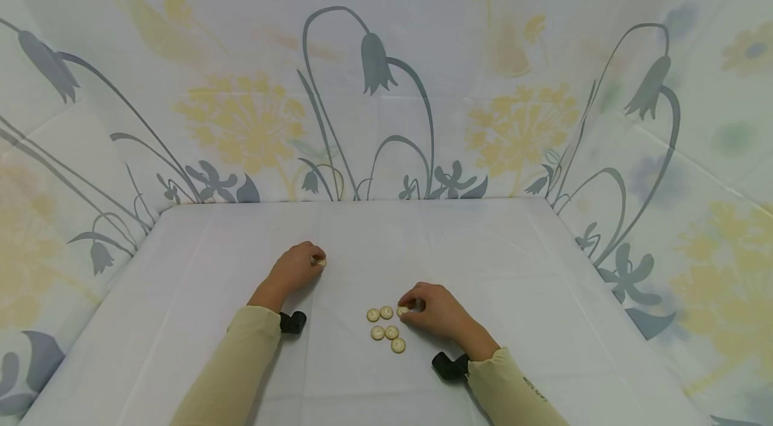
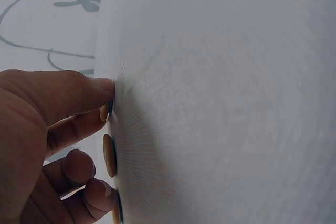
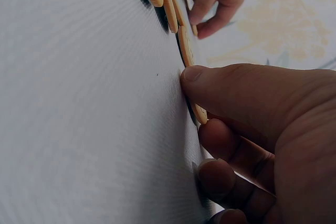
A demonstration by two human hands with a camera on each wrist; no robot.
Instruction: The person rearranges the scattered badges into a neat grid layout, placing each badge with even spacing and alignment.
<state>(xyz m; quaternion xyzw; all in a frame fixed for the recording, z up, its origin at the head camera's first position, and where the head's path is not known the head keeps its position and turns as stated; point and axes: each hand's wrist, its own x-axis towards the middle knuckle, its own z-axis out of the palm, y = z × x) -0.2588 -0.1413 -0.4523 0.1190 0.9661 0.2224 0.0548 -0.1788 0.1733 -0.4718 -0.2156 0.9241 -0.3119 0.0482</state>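
My left hand (image 1: 294, 268) is low over the white table at left of centre. Its thumb and fingertips pinch a small round tan disc (image 1: 322, 263), partly hidden by the fingers. In the left wrist view, another disc (image 2: 109, 156) stands out beside the curled fingers. My right hand (image 1: 439, 310) pinches a disc (image 1: 402, 311) at its edge, between thumb and fingertips, close to the tabletop. Just left of it lie several loose discs (image 1: 378, 333), button-like, with raised rims and a small mark in the middle. The right wrist view shows the pinched disc (image 3: 199, 113) nearly edge-on.
A white cloth covers the table (image 1: 338, 372). Flower-printed curtain walls (image 1: 374, 144) close off its back and both sides. A black wrist camera (image 1: 294, 323) sits at my left cuff, another black camera (image 1: 449, 366) at my right cuff.
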